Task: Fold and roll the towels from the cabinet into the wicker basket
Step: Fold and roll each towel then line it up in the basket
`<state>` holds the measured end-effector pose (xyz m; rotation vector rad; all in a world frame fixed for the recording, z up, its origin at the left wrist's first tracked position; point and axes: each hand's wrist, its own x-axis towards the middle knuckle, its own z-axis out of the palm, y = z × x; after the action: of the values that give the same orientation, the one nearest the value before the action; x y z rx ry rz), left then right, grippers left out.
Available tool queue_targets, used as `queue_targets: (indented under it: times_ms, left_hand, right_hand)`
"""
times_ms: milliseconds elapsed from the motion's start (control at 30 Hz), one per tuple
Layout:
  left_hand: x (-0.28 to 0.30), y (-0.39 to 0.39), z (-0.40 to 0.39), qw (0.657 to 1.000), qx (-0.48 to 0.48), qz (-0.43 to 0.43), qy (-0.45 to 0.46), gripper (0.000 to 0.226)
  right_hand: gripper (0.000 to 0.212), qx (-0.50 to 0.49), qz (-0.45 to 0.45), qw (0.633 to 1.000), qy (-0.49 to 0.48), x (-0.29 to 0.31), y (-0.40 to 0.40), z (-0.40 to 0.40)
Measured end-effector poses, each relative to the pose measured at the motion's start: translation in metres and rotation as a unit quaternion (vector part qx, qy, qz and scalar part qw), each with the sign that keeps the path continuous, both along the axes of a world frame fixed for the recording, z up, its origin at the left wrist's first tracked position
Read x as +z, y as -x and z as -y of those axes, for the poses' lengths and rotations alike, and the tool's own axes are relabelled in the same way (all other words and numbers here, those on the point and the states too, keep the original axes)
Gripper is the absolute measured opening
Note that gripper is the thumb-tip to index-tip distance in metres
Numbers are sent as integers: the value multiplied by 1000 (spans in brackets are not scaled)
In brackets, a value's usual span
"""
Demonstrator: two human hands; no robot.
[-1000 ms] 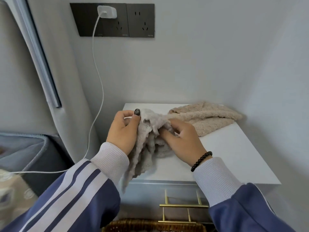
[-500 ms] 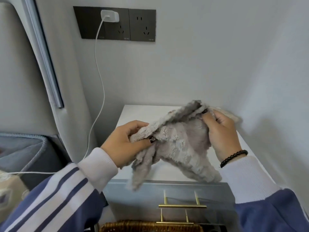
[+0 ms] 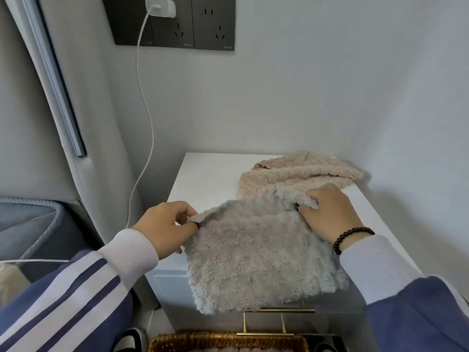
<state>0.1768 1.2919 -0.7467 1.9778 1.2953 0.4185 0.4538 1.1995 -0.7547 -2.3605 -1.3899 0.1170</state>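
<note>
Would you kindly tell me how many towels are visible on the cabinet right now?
2. A grey towel lies spread at the front of the cabinet top, overhanging its edge, gripped by both hands. A beige towel lies bunched behind it by the wall. Others may be hidden in the wicker basket.

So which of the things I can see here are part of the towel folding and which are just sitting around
Part of the job:
- grey towel, pinched by left hand and right hand
- beige towel, lying at the back of the cabinet top
- white cabinet
- wicker basket below

Just lying about:
- charger plugged into the wall socket
- its white cable
</note>
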Motion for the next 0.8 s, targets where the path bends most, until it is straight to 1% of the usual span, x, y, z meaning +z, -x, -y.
queue_targets:
  times_ms: [67,133,200,267,400,467,567,633,700,733,800]
  left_hand:
    - [-1,-6,-5,999,14,-24,-26,12]
    - [-1,-13,-10,998,32,-33,-51,14]
    - [-2,-20,-14,996,47,-33,-64,12]
    - [0,-27,-19,996,56,-23,-72,11]
    - [3,-35,-31,996,62,-9,-68,9]
    - [3,-37,-37,996,59,-10,-65,8]
    - [5,-40,-43,996,60,2,-66,6]
    - [7,-43,-45,995,62,9,-72,5]
    - [10,-44,-46,995,67,15,-78,6]
    - [11,-44,-45,994,72,18,-80,6]
    - [13,-42,-45,993,80,26,-86,8]
  right_hand:
    - [33,14,28,999,25,-4,-2,-10]
    - [37,40,-3,997,72,-6,1,-22]
    - [38,59,-27,993,99,-9,4,-34]
    - [35,65,-30,992,104,-10,7,-47]
    - [18,45,-10,991,125,-12,14,-78]
    - [17,36,-7,990,136,-14,17,-94]
    - [21,38,-16,991,130,-19,18,-113]
    - [20,34,-33,993,104,-21,16,-118]
    - [18,46,-67,997,16,-20,15,-116]
    - [18,62,-80,994,-38,-17,15,-112]
    - [15,65,-102,986,-114,-8,15,-103]
